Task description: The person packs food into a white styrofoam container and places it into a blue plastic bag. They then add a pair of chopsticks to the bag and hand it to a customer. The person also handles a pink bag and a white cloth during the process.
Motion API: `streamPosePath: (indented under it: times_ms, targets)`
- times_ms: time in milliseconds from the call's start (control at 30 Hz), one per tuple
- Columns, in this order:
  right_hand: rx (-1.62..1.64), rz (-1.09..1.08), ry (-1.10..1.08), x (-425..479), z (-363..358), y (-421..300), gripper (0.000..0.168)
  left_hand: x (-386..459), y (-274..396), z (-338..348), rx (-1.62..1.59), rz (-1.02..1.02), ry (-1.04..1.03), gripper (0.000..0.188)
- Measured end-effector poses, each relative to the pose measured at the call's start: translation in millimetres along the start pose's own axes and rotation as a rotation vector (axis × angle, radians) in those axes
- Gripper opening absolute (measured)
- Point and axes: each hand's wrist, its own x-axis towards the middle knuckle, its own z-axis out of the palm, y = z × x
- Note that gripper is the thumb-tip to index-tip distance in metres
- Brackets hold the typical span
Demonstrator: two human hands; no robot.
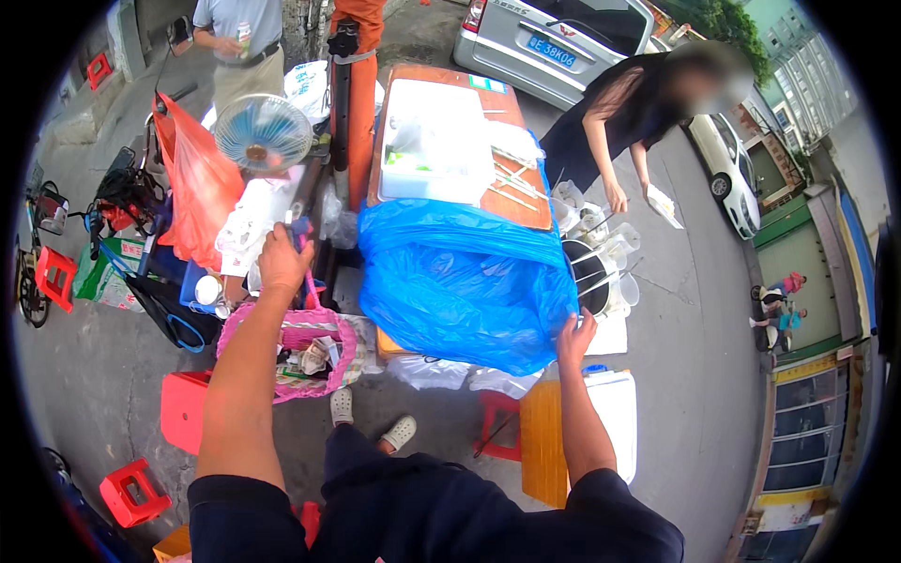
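Note:
My left hand reaches forward by the handle of a pink woven basket, close to white plastic bags; whether it grips anything is unclear. Crumpled paper lies in the basket. My right hand is at the right edge of a big blue plastic bag, its fingers near the bag's rim; a firm grip cannot be made out. The blue bag hangs over the near side of a brown table. On that table stand a white plastic tub and several thin sticks. A pot with long handles stands to the right.
An electric fan and a red plastic bag are at the left. Red stools stand on the ground. Clear cups surround the pot. A person leans in holding a white container. Another person stands beyond the fan.

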Motion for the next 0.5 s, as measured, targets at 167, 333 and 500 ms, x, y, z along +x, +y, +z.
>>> streamPosePath:
  times_ms: [167, 333, 500]
  targets:
    - [-0.085, 0.449, -0.029, -73.4, -48.4, 76.7, 0.048, -5.5, 17.6, -3.7, -0.043, -0.017, -0.043, 0.058]
    - [-0.037, 0.686, -0.107, -103.4, -50.8, 97.6, 0.042, -3.9, 7.8, -12.5, 0.036, -0.047, -0.064, 0.055]
    - [0.007, 0.344, 0.014, -60.5, -55.9, 108.7, 0.041, -6.1, 9.6, -4.8, 0.018, 0.002, -0.025, 0.059]
